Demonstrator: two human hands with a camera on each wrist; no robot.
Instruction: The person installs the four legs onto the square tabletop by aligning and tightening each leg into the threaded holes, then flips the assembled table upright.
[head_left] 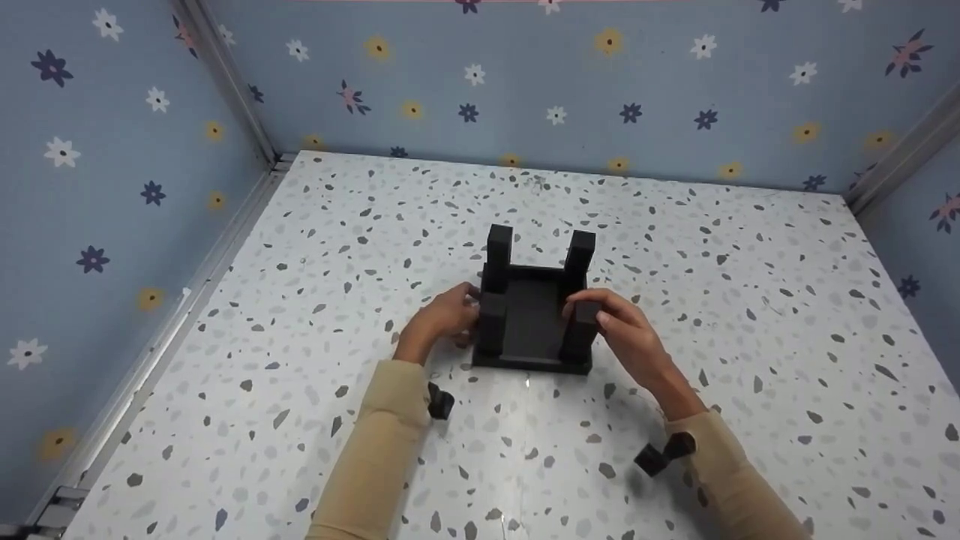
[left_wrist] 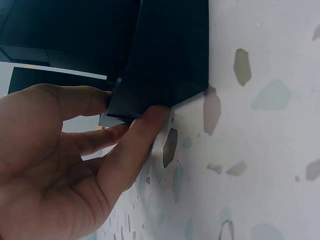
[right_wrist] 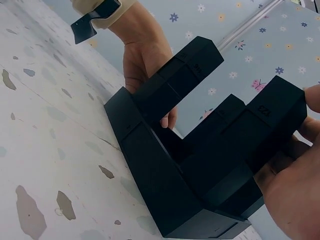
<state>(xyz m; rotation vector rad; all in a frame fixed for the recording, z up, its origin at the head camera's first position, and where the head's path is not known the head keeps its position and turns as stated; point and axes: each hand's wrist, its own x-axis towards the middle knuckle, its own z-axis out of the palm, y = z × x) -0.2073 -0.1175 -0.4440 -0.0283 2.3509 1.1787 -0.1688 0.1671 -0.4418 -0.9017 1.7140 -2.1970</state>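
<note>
A black stand (head_left: pixel 534 319) sits on the speckled table, its rectangular tray-like base down and several square posts rising from the corners, like a small table turned upside down. My left hand (head_left: pixel 448 311) is at its left side; in the left wrist view, thumb and fingers (left_wrist: pixel 152 117) grip the black edge from both sides. With thumb and fingers on either side, my right hand (head_left: pixel 630 334) holds the near right post (head_left: pixel 582 330). In the right wrist view that post (right_wrist: pixel 255 130) bears small markings, and part of the right hand (right_wrist: pixel 295 195) is cut off by the frame.
The table (head_left: pixel 300 420) is white with grey flecks. Blue flowered panels (head_left: pixel 525 82) stand behind it and along both sides, with a metal rail (head_left: pixel 150 375) at the left edge. Small black devices (head_left: pixel 440 402) are worn at both sleeve cuffs.
</note>
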